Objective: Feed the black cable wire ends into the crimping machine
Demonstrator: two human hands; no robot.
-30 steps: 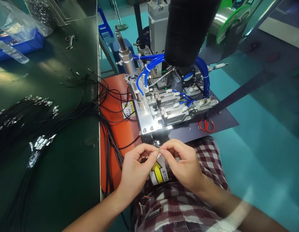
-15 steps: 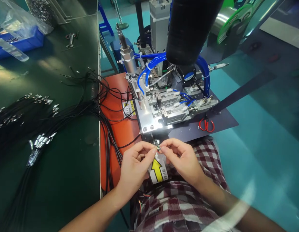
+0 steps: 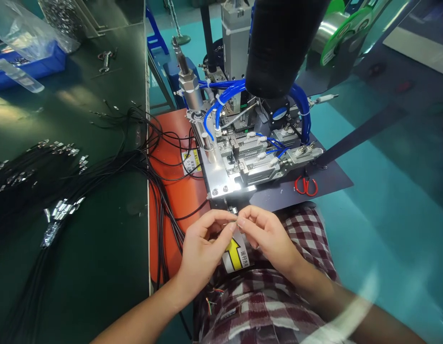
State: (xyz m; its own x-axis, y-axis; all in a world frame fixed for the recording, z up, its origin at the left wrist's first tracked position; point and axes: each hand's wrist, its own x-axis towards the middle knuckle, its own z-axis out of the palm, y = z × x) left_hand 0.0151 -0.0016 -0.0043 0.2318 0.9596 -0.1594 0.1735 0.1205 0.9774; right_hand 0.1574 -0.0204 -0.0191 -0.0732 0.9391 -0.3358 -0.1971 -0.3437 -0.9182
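My left hand (image 3: pixel 203 246) and my right hand (image 3: pixel 266 234) meet fingertip to fingertip in front of the machine's near edge. Both are closed in a pinch on thin wires, which the fingertips now mostly hide. Just beyond them sits a small metal fitting (image 3: pixel 233 210) at the front of the bench machine (image 3: pixel 250 157). Below the hands is a white label with a yellow arrow (image 3: pixel 234 255). More fine coloured wire ends (image 3: pixel 211 301) lie by my lap, left of the checked cloth (image 3: pixel 260 301).
Black cables (image 3: pixel 164 210) run over the orange base (image 3: pixel 190 196) from the dark green table (image 3: pixel 110 267). Connector-tipped bundles (image 3: pixel 63 209) and a blue bin (image 3: pixel 42 67) lie on that table. Red-handled scissors (image 3: pixel 306 186) rest right of the machine; a green-rimmed wire spool (image 3: pixel 345 36) stands behind.
My fingertips have drawn closer together, covering the light and red wires that showed between them. The left hand has shifted slightly right; the machine and cables stay put.
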